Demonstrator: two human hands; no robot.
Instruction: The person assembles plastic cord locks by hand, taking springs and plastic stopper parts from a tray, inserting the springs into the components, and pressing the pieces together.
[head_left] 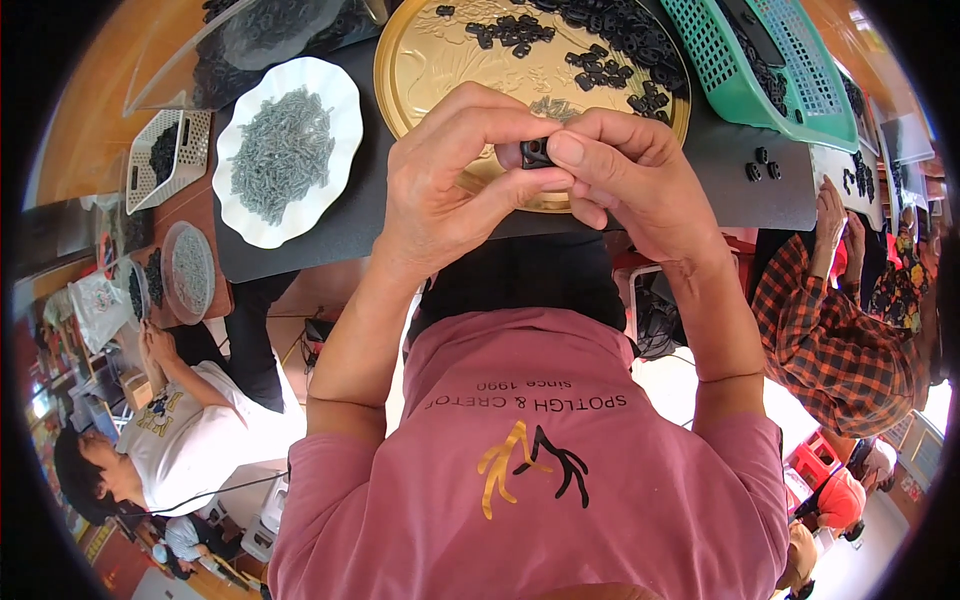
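Note:
In front of my chest, over the near rim of a round gold tray (pixel 388 75), I hold a small black plastic part (pixel 535 153) with holes in its face. My left hand (pixel 440 175) is closed on it, thumb below and forefinger above. The thumb and forefinger of my right hand (pixel 645 180) pinch its right end; whether a small pin is between those fingertips too is hidden. Black parts like it (pixel 600 68) lie in loose groups on the tray, heaped at its far right. A few grey pins (pixel 553 108) lie on the tray just beyond my fingertips.
A white scalloped plate (pixel 345 125) heaped with grey pins stands at left, near a white basket (pixel 185 165). A clear bin (pixel 165 85) of black parts is beyond. At right stands a green basket (pixel 815 135), with several black parts (pixel 762 165) nearby. Other people sit at both sides.

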